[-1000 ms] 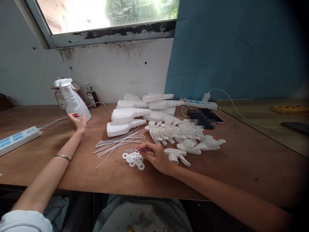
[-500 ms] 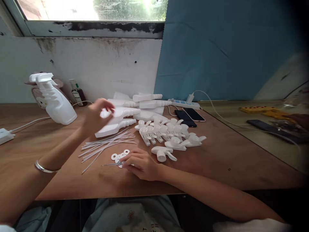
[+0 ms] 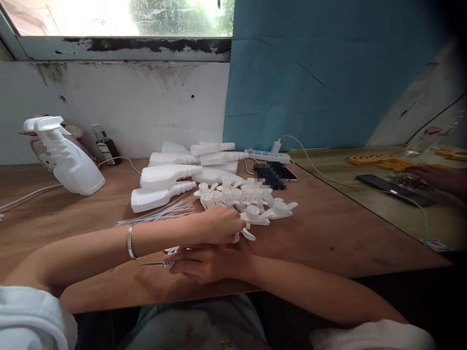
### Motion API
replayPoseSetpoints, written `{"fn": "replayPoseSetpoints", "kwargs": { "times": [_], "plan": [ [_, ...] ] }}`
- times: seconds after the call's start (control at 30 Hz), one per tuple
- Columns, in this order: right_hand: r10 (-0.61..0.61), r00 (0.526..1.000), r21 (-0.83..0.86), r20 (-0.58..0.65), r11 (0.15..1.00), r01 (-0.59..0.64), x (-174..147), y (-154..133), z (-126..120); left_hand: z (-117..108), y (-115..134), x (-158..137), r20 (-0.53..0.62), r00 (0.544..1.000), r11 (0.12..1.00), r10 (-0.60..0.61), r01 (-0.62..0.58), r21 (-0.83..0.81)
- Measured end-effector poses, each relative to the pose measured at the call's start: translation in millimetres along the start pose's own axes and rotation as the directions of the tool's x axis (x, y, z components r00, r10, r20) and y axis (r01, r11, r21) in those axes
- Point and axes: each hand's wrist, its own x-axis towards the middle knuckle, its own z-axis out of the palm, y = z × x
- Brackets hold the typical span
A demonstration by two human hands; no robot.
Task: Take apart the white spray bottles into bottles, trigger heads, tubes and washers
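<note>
My left hand [image 3: 222,224] crosses over my right forearm's side and closes on the nearest white spray trigger head [image 3: 248,235], whose lever shows past the knuckles; the fingertips are hidden. Just below it my right hand [image 3: 204,265] grips a small screwdriver [image 3: 152,264] with a thin metal shaft pointing left and a clear handle. White ring washers [image 3: 171,251] lie partly covered by the right hand. Behind the hands stand and lie several more white trigger heads [image 3: 237,195] in a cluster. A bundle of thin white tubes [image 3: 160,212] is half hidden behind my left forearm.
White empty-looking bottles [image 3: 164,176] lie stacked at the back. An assembled spray bottle [image 3: 76,165] stands left, beside a dark glass bottle [image 3: 105,146]. Phones [image 3: 270,175] and a power strip [image 3: 268,156] lie behind. Another person's hand [image 3: 434,174] is at the right table.
My left hand has swung right and down from above the bottles to the nearest trigger head and closed there. My right hand keeps the screwdriver. The view has shifted a little right.
</note>
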Motion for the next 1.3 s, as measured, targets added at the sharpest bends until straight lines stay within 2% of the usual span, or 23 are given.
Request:
{"fn": "replayPoseSetpoints", "kwargs": {
  "times": [0.2,0.33,0.47,0.63,0.7,0.87,0.93,1.0,1.07,1.1,1.13,1.17,1.2,1.23,1.27,1.3],
  "plan": [
    [-0.003,0.999,0.036,0.032,0.999,0.002,-3.7,3.7,9.8,-15.2,-10.8,-1.5,0.046,0.990,0.987,-0.137,0.140,-0.079],
    [0.000,0.990,0.051,0.143,0.999,-0.007,-5.4,5.1,14.3,-8.3,-24.6,2.0,0.093,0.978,0.980,-0.188,0.192,-0.042],
    [0.014,0.975,0.071,0.221,0.997,-0.031,-5.3,4.7,14.2,-1.3,-32.2,3.8,0.092,0.970,0.975,-0.224,0.224,0.007],
    [0.007,0.994,0.080,0.106,0.997,-0.016,-5.4,4.2,15.0,-5.0,-36.0,1.9,0.081,0.956,0.959,-0.282,0.281,0.028],
    [0.016,0.995,0.088,0.094,0.996,-0.024,-5.7,4.3,16.0,-7.9,-36.1,0.9,0.082,0.950,0.953,-0.302,0.301,0.031],
    [0.167,0.973,0.196,0.158,0.960,-0.197,-3.0,6.5,16.4,-23.3,-35.7,-7.2,-0.009,0.924,0.924,-0.382,0.382,0.010],
    [0.280,0.951,0.308,0.133,0.900,-0.308,-0.6,8.4,14.5,-33.0,-39.6,-16.8,-0.080,0.899,0.902,-0.432,0.429,-0.046],
    [0.415,0.900,0.433,0.132,0.793,-0.429,1.2,10.4,12.2,-41.4,-50.0,-33.5,-0.158,0.849,0.863,-0.504,0.492,-0.114],
    [0.546,0.817,0.535,0.184,0.642,-0.550,1.5,12.1,10.8,-44.7,-69.0,-59.9,-0.270,0.755,0.801,-0.598,0.574,-0.170],
    [0.601,0.768,0.575,0.221,0.556,-0.601,1.3,12.9,10.8,-43.4,-81.9,-77.3,-0.347,0.676,0.755,-0.650,0.626,-0.195],
    [0.644,0.718,0.605,0.264,0.469,-0.643,1.0,13.5,11.1,-40.1,-96.6,-97.3,-0.455,0.563,0.701,-0.690,0.678,-0.223],
    [0.678,0.671,0.626,0.302,0.390,-0.676,0.8,14.1,11.8,-34.7,-112.5,-119.5,-0.555,0.437,0.644,-0.708,0.723,-0.251],
    [0.701,0.631,0.639,0.332,0.325,-0.697,0.9,14.6,12.6,-27.7,-129.0,-143.0,-0.629,0.288,0.565,-0.723,0.770,-0.296],
    [0.718,0.600,0.646,0.353,0.276,-0.711,1.3,15.0,13.5,-19.3,-145.2,-166.8,-0.653,0.125,0.458,-0.747,0.809,-0.369],
    [0.728,0.578,0.650,0.368,0.242,-0.720,1.9,15.5,14.4,-10.1,-160.7,-189.9,-0.610,-0.049,0.310,-0.791,0.827,-0.469],
    [0.733,0.563,0.653,0.381,0.217,-0.725,2.6,16.0,15.2,-0.4,-174.7,-211.0,-0.530,-0.242,0.125,-0.813,0.816,-0.565]
  ]
}}
